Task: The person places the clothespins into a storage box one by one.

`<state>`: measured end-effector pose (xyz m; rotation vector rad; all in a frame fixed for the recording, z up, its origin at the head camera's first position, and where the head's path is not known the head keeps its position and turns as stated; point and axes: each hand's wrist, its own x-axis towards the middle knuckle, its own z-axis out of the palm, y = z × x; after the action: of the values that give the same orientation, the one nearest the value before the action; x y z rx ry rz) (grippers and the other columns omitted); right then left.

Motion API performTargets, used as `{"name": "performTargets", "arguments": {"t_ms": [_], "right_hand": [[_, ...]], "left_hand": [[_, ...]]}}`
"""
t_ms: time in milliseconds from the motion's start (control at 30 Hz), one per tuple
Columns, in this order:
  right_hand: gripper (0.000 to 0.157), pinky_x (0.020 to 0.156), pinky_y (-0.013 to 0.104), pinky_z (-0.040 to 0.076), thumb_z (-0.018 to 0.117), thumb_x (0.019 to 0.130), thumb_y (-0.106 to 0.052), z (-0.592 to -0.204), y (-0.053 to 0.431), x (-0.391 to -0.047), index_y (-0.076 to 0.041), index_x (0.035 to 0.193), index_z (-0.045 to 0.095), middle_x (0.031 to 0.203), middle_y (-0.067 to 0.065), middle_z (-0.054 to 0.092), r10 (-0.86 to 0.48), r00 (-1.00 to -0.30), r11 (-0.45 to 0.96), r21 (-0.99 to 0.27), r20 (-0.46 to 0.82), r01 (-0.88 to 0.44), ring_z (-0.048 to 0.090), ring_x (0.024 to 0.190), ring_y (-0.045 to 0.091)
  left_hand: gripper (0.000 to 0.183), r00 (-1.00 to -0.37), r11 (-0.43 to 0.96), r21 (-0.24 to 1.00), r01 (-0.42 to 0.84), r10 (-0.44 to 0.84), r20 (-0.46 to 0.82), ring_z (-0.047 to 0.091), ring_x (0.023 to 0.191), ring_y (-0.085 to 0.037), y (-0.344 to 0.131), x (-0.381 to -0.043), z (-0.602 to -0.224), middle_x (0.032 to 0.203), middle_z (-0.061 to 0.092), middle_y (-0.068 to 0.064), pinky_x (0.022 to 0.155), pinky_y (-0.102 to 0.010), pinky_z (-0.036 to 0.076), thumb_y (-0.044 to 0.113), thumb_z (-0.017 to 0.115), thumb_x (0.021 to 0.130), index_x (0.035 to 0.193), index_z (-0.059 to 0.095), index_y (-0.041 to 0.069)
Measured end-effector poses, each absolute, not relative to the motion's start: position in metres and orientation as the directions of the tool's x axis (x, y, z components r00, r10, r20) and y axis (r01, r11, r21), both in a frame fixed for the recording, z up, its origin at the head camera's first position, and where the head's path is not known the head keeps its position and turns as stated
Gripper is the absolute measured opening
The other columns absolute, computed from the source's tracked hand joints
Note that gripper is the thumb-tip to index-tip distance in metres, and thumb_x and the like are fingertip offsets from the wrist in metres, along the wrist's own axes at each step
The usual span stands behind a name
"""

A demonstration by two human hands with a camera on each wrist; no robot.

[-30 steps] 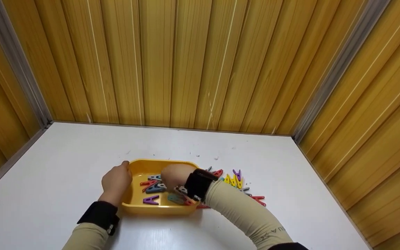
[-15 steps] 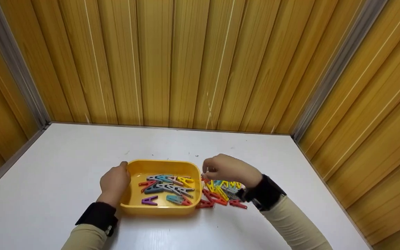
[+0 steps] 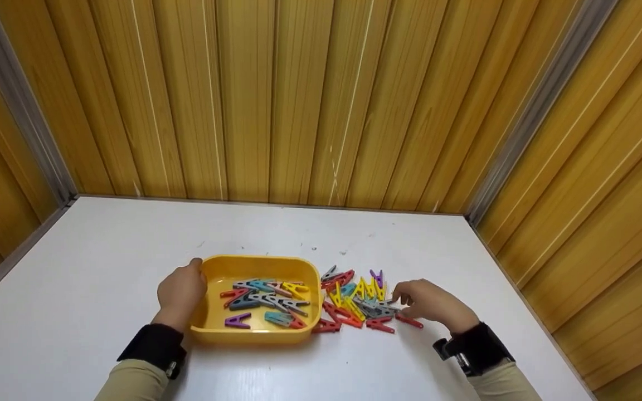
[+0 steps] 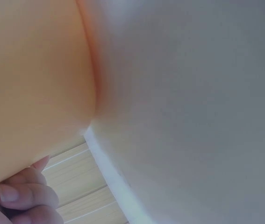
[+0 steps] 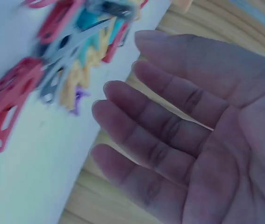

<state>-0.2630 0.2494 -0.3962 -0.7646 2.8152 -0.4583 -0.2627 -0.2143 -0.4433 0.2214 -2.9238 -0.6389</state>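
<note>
A yellow plastic tub (image 3: 254, 337) stands on the white table with several coloured clothespins (image 3: 262, 301) lying in it. My left hand (image 3: 181, 292) grips the tub's left rim; in the left wrist view its curled fingers (image 4: 27, 196) show beside the tub wall (image 4: 34, 93). To the right of the tub lies a loose pile of red, yellow, grey, teal and purple clothespins (image 3: 354, 306). At the pile's right edge is my right hand (image 3: 432, 305), its fingers (image 5: 155, 98) spread and loosely bent in the right wrist view, holding nothing. Red clothespins (image 5: 11, 98) lie near them.
The white table (image 3: 131, 234) meets a yellow wood-patterned wall (image 3: 276, 100) at the back, and another such wall (image 3: 605, 223) rises on the right. Small dark specks dot the table behind the tub.
My right hand has come out of the tub and moved right, past the pile to its right edge. A yellow clothespin now shows among those in the tub. My left hand stays on the rim.
</note>
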Motion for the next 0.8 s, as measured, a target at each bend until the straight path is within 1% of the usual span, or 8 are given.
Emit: {"name": "performTargets", "arguments": {"t_ms": [100, 167, 233, 333, 400, 533, 700, 800], "right_hand": [[0.022, 0.072, 0.032, 0.048, 0.077, 0.078, 0.001, -0.406, 0.257, -0.266, -0.001, 0.098, 0.070, 0.087, 0.011, 0.068, -0.466, -0.876, 0.854, -0.323, -0.125, -0.409, 0.057, 0.080, 0.016], [0.022, 0.074, 0.034, 0.050, 0.077, 0.076, 0.002, -0.412, 0.260, -0.268, -0.002, 0.096, 0.069, 0.088, 0.009, 0.068, -0.423, -0.894, 0.879, -0.306, -0.147, -0.366, 0.056, 0.080, 0.017], [0.022, 0.072, 0.034, 0.049, 0.075, 0.073, 0.005, -0.419, 0.263, -0.270, -0.003, 0.092, 0.067, 0.085, 0.007, 0.066, -0.391, -0.907, 0.891, -0.311, -0.159, -0.330, 0.054, 0.078, 0.016], [0.019, 0.068, 0.032, 0.046, 0.074, 0.073, 0.007, -0.428, 0.269, -0.272, -0.004, 0.087, 0.066, 0.080, 0.002, 0.062, -0.374, -0.915, 0.892, -0.327, -0.148, -0.312, 0.052, 0.075, 0.015], [0.019, 0.066, 0.030, 0.043, 0.074, 0.074, 0.008, -0.432, 0.272, -0.272, -0.005, 0.085, 0.065, 0.076, 0.000, 0.059, -0.380, -0.917, 0.885, -0.335, -0.121, -0.322, 0.049, 0.072, 0.014], [0.018, 0.066, 0.030, 0.041, 0.076, 0.076, 0.005, -0.434, 0.274, -0.272, -0.006, 0.085, 0.065, 0.075, 0.000, 0.056, -0.365, -0.925, 0.888, -0.335, -0.102, -0.313, 0.048, 0.072, 0.014], [0.017, 0.068, 0.031, 0.041, 0.078, 0.079, 0.003, -0.432, 0.272, -0.273, -0.007, 0.086, 0.065, 0.076, 0.001, 0.055, -0.321, -0.936, 0.908, -0.329, -0.147, -0.260, 0.049, 0.074, 0.016], [0.018, 0.068, 0.032, 0.043, 0.077, 0.078, 0.004, -0.429, 0.272, -0.273, -0.006, 0.087, 0.065, 0.076, 0.002, 0.057, -0.298, -0.937, 0.920, -0.315, -0.181, -0.231, 0.049, 0.074, 0.017]], "left_hand": [[0.039, -0.978, 0.901, 0.419, -0.111, -0.174, 0.115, 0.071, 0.081, -0.043, -0.217, -0.261, -0.444, 0.092, 0.072, -0.029, 0.067, -0.053, 0.057, 0.009, 0.046, 0.100, 0.134, 0.056, -0.005], [0.038, -0.978, 0.903, 0.416, -0.108, -0.173, 0.121, 0.070, 0.077, -0.042, -0.219, -0.260, -0.444, 0.088, 0.071, -0.028, 0.066, -0.052, 0.057, 0.009, 0.046, 0.100, 0.134, 0.056, -0.005], [0.038, -0.977, 0.904, 0.416, -0.101, -0.169, 0.131, 0.069, 0.075, -0.041, -0.219, -0.259, -0.445, 0.086, 0.071, -0.028, 0.065, -0.052, 0.056, 0.009, 0.046, 0.099, 0.132, 0.057, -0.006], [0.038, -0.977, 0.903, 0.417, -0.103, -0.169, 0.126, 0.070, 0.080, -0.043, -0.218, -0.259, -0.446, 0.090, 0.072, -0.028, 0.068, -0.053, 0.057, 0.009, 0.046, 0.100, 0.133, 0.056, -0.006], [0.039, -0.978, 0.903, 0.416, -0.109, -0.172, 0.117, 0.071, 0.084, -0.044, -0.218, -0.259, -0.445, 0.093, 0.072, -0.029, 0.071, -0.053, 0.058, 0.009, 0.046, 0.100, 0.135, 0.056, -0.006], [0.042, -0.979, 0.900, 0.418, -0.124, -0.178, 0.094, 0.071, 0.087, -0.044, -0.218, -0.260, -0.444, 0.096, 0.072, -0.030, 0.074, -0.053, 0.058, 0.010, 0.046, 0.101, 0.138, 0.054, -0.006], [0.041, -0.978, 0.899, 0.421, -0.122, -0.181, 0.103, 0.071, 0.086, -0.045, -0.219, -0.260, -0.445, 0.096, 0.072, -0.030, 0.071, -0.053, 0.058, 0.010, 0.046, 0.100, 0.137, 0.055, -0.006], [0.040, -0.976, 0.898, 0.425, -0.113, -0.179, 0.120, 0.070, 0.082, -0.044, -0.218, -0.260, -0.447, 0.093, 0.072, -0.030, 0.067, -0.053, 0.057, 0.010, 0.046, 0.100, 0.135, 0.056, -0.006]]}}
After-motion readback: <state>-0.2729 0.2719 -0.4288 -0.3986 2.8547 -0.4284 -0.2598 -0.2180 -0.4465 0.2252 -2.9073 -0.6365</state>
